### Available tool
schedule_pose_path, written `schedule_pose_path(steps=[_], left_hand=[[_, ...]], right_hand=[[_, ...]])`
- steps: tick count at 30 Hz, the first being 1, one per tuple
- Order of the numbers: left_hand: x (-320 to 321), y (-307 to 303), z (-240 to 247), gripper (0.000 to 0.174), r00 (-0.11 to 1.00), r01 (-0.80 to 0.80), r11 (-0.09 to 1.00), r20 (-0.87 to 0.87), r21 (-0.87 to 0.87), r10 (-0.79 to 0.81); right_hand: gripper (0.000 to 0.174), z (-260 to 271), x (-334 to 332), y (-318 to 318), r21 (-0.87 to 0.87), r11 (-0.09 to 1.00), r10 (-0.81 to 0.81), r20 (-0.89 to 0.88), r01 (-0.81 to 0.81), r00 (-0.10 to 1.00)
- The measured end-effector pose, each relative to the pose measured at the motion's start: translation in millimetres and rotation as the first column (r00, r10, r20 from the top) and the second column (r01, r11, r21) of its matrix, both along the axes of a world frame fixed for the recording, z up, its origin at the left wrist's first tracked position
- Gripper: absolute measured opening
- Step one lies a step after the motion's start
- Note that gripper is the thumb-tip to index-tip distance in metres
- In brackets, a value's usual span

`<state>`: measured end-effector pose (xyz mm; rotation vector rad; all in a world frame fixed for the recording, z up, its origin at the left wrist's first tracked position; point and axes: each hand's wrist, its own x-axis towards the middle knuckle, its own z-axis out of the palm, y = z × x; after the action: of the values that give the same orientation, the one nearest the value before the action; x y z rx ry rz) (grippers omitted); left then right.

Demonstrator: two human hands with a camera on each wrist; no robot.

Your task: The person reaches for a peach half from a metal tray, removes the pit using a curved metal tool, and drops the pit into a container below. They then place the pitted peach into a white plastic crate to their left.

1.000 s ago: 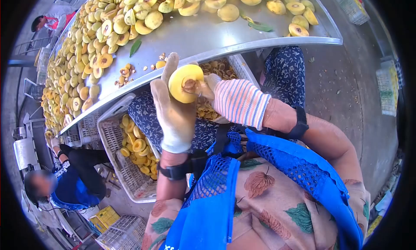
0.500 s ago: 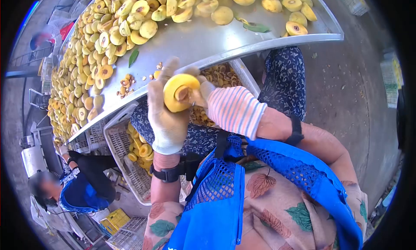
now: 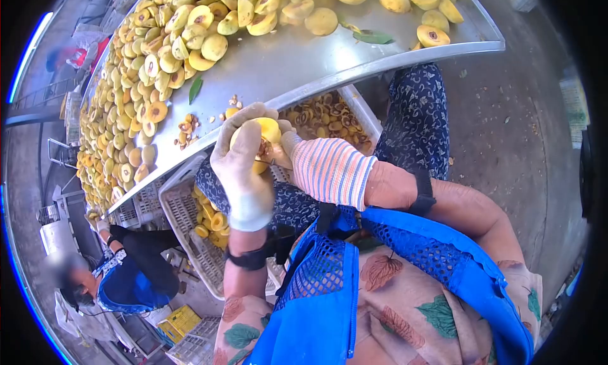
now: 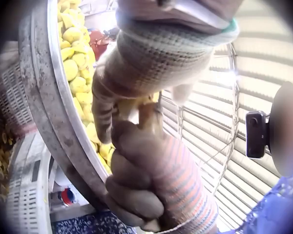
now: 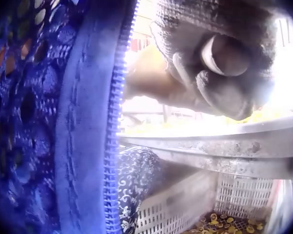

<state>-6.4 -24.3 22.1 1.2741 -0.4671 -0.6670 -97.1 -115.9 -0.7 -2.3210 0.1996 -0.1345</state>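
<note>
My left hand (image 3: 244, 159), in a pale knit glove, curls round a yellow halved peach (image 3: 263, 140) held over my lap. My right hand (image 3: 297, 151), in a pink striped glove, presses into the cut face where the brown pit (image 3: 264, 150) sits; whatever it grips is hidden by the fingers. In the left wrist view the left hand (image 4: 132, 92) wraps the yellow fruit (image 4: 136, 109) with the striped right hand (image 4: 151, 175) just below it. The right wrist view shows only curled gloved fingers (image 5: 219, 73) against bright glare.
A long metal table (image 3: 304, 55) carries several halved peaches (image 3: 158, 55) and a small heap of pits (image 3: 187, 121). Below it stand a white crate of pits (image 3: 326, 115) and a white crate of peach halves (image 3: 209, 222). Another person (image 3: 120, 270) crouches at lower left. Concrete floor lies right.
Both hands and the peach have sunk lower, toward my lap. The left fingers have closed further over the fruit, hiding most of its cut face, and the right hand has pushed deeper in.
</note>
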Motion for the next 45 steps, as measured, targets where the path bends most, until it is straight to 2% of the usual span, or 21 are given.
schedule_pose_path(steps=[1, 2, 5, 7, 10, 14, 19, 21, 25, 27, 29, 30, 31, 33, 34, 37, 38, 41, 42, 43, 45], left_hand=[[-1.1, 2.0, -4.4, 0.046, 0.998, -0.042, 0.998, 0.041, 0.043, 0.040], [-7.3, -0.7, -7.4, 0.043, 0.987, -0.125, 0.992, 0.100, -0.009, 0.125], [-14.5, -8.8, -15.0, 0.044, 0.974, -0.203, 0.963, 0.064, -0.177, 0.217], [-13.6, -9.5, -15.9, 0.045, 0.977, -0.206, 0.959, 0.014, -0.194, 0.212], [-10.1, -8.6, -23.0, 0.046, 0.971, -0.173, 0.950, -0.208, -0.258, 0.121], [-15.0, -8.9, -21.5, 0.047, 0.917, -0.252, 0.946, -0.363, -0.203, 0.166], [-11.0, -5.1, -31.0, 0.048, 0.902, -0.264, 0.943, -0.397, -0.201, 0.168], [-9.9, -4.1, -32.0, 0.049, 0.882, -0.288, 0.932, -0.440, -0.222, 0.167], [-12.7, 1.4, -36.6, 0.047, 0.847, -0.302, 0.931, -0.505, -0.204, 0.164], [-17.1, 4.0, -41.9, 0.047, 0.853, -0.323, 0.932, -0.478, -0.166, 0.210], [-18.5, 5.9, -45.1, 0.048, 0.933, -0.327, 0.943, -0.183, -0.065, 0.311], [-21.0, 5.9, -43.9, 0.048, 0.932, -0.354, 0.933, -0.104, -0.064, 0.346], [-20.3, 7.5, -40.6, 0.048, 0.935, -0.350, 0.934, -0.098, -0.072, 0.342], [-18.1, 8.0, -36.6, 0.049, 0.956, -0.265, 0.927, -0.197, -0.267, 0.217], [-15.5, 6.5, -33.7, 0.051, 0.972, -0.194, 0.915, -0.196, -0.353, 0.130], [-21.1, 11.4, -14.1, 0.054, 0.926, -0.137, 0.915, -0.378, -0.379, -0.018], [-16.9, 14.5, -19.0, 0.052, 0.975, -0.060, 0.967, -0.222, -0.246, 0.004], [-11.8, 18.4, -30.2, 0.050, 0.984, -0.059, 0.988, -0.177, -0.146, 0.032], [-15.0, 15.1, -33.4, 0.049, 0.973, -0.119, 0.982, -0.215, -0.145, 0.087], [-15.1, 11.4, -35.1, 0.049, 0.973, -0.116, 0.984, -0.217, -0.138, 0.084], [-15.3, 5.3, -39.5, 0.050, 0.915, -0.182, 0.959, -0.395, -0.219, 0.083]], right_hand=[[0.018, 0.1, 0.2, 3.4, 0.018, 0.999, 0.036, 0.016, -0.037, 0.999], [0.018, -12.7, 3.1, 8.2, -0.318, 0.927, 0.262, 0.179, -0.196, 0.948], [0.018, -17.1, 1.2, 7.4, -0.143, 0.977, 0.189, 0.236, -0.158, 0.953], [0.019, -19.6, 3.1, 6.1, -0.045, 0.986, 0.166, 0.146, -0.162, 0.975], [0.025, -31.0, 6.0, 10.6, 0.175, 0.984, -0.054, 0.161, 0.025, 0.985], [0.025, -30.8, -1.1, 5.6, 0.018, 0.995, 0.095, 0.099, -0.097, 0.991], [0.021, -41.7, 2.9, 12.9, -0.101, 0.990, 0.096, 0.007, -0.095, 0.995], [0.020, -44.5, 3.7, 16.8, -0.097, 0.995, -0.002, 0.068, 0.008, 0.998], [0.020, -39.0, -1.2, 13.4, -0.184, 0.974, 0.127, -0.052, -0.135, 0.990], [0.021, -41.3, -1.5, 15.1, -0.121, 0.991, 0.052, -0.024, -0.055, 0.998], [0.021, -31.4, 0.8, 10.7, -0.157, 0.968, 0.173, -0.150, -0.196, 0.973], [0.026, -29.8, 1.9, 14.6, -0.009, 0.992, 0.123, -0.121, -0.125, 0.985], [0.026, -25.5, 1.1, 11.6, -0.015, 0.993, 0.118, -0.113, -0.121, 0.987], [0.029, -15.3, -3.6, 1.2, -0.533, 0.776, 0.460, 0.114, -0.337, 0.880], [0.031, -19.3, -1.8, 3.7, -0.278, 0.922, 0.333, 0.222, -0.268, 0.916], [0.030, -23.8, -3.3, 3.0, -0.388, 0.893, 0.282, 0.088, -0.228, 0.955], [0.029, -27.8, -0.3, 5.7, -0.400, 0.879, 0.322, 0.101, -0.257, 0.941], [0.028, -25.2, -6.6, 6.1, -0.535, 0.758, 0.470, 0.050, -0.374, 0.881], [0.025, -37.7, -6.3, 7.1, -0.491, 0.839, 0.404, 0.271, -0.236, 0.874], [0.025, -38.4, -5.9, 6.6, -0.485, 0.843, 0.399, 0.271, -0.233, 0.876], [0.022, -38.6, -4.3, 6.3, -0.029, 0.993, 0.113, 0.097, -0.111, 0.989]])
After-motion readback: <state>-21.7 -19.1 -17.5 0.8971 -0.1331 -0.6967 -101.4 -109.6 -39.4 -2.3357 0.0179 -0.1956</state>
